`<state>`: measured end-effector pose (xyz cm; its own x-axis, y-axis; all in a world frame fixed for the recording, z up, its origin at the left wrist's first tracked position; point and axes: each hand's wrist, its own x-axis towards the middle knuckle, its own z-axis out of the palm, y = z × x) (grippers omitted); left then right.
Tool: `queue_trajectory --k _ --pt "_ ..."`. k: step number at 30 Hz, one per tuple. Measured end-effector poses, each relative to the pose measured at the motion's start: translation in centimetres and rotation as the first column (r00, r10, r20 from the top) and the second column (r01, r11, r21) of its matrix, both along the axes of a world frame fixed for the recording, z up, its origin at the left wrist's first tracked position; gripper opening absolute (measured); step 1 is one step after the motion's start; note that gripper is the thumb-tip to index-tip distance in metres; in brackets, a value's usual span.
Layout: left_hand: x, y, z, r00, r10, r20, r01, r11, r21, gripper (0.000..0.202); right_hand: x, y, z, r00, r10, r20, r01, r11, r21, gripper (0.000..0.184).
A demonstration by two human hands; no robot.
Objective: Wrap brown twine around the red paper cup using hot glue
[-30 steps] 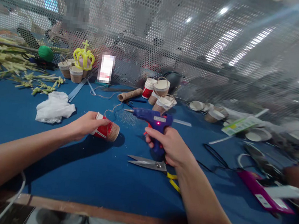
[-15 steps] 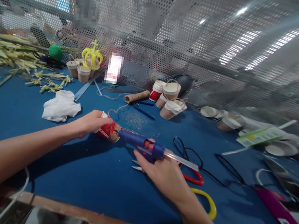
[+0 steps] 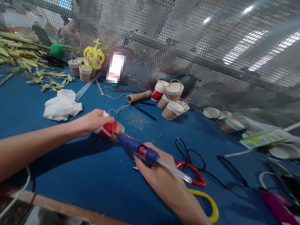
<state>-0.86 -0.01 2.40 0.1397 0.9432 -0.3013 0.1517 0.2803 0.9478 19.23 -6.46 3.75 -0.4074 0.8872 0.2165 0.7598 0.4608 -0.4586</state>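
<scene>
My left hand (image 3: 93,122) is closed around a red and white paper cup (image 3: 107,128) that lies tilted on its side. Brown twine is wound about the cup's base end, and a loose strand runs from it to a twine roll (image 3: 138,96) behind. In my right hand (image 3: 160,167) is a blue hot glue gun (image 3: 134,144), gripped by its handle, with a clear glue stick (image 3: 174,171) sticking out of the back. The gun's nozzle meets the twine-wrapped part of the cup. Scissors (image 3: 205,197) with red and yellow handles lie partly hidden under my right hand.
Twine-wrapped cups (image 3: 175,108) stand behind the roll, more (image 3: 85,72) beside a yellow crown (image 3: 94,55). A crumpled white cloth (image 3: 62,105) lies left, dried husks (image 3: 5,53) farther back. Black cords (image 3: 196,157) and a purple power strip (image 3: 277,212) are at right. A mesh panel (image 3: 154,35) closes the back.
The glue gun has tilted, its rear end dropping lower and toward me while the nozzle stays at the cup. My left hand and the cup are nearly unmoved; the view shifted slightly.
</scene>
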Motion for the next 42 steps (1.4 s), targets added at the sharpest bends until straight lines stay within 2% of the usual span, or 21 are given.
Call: queue_trajectory --k 6,9,15,23,32,38,42 --pt "0.11 -0.04 0.07 1.000 -0.013 0.014 0.013 1.000 -0.009 0.015 0.15 0.14 -0.28 1.000 -0.006 -0.001 0.006 1.000 0.002 0.011" --pt "0.08 0.00 -0.02 1.000 0.011 0.001 -0.011 1.000 -0.006 0.015 0.04 0.00 -0.04 1.000 0.008 0.020 -0.007 1.000 -0.021 0.010" --pt "0.01 -0.01 -0.08 1.000 -0.019 -0.004 0.019 1.000 0.002 0.016 -0.03 -0.10 0.25 1.000 0.010 0.027 -0.010 1.000 0.007 0.011" --pt "0.09 -0.07 0.12 1.000 0.012 0.024 -0.012 1.000 -0.017 0.015 0.01 -0.20 0.35 0.999 0.031 0.034 -0.029 0.999 -0.042 0.010" --pt "0.05 -0.10 0.02 1.000 0.004 0.022 -0.004 1.000 -0.013 0.015 -0.06 -0.12 0.15 1.000 -0.013 0.014 0.013 1.000 -0.008 0.012" --pt "0.00 -0.08 -0.14 1.000 0.009 0.015 -0.009 1.000 -0.001 0.015 -0.12 -0.22 0.28 0.999 0.015 0.035 -0.014 1.000 -0.014 0.010" --pt "-0.01 -0.22 -0.05 0.999 -0.016 0.034 0.016 1.000 0.005 0.016 -0.11 -0.08 0.18 1.000 -0.008 0.004 0.008 1.000 0.025 0.012"
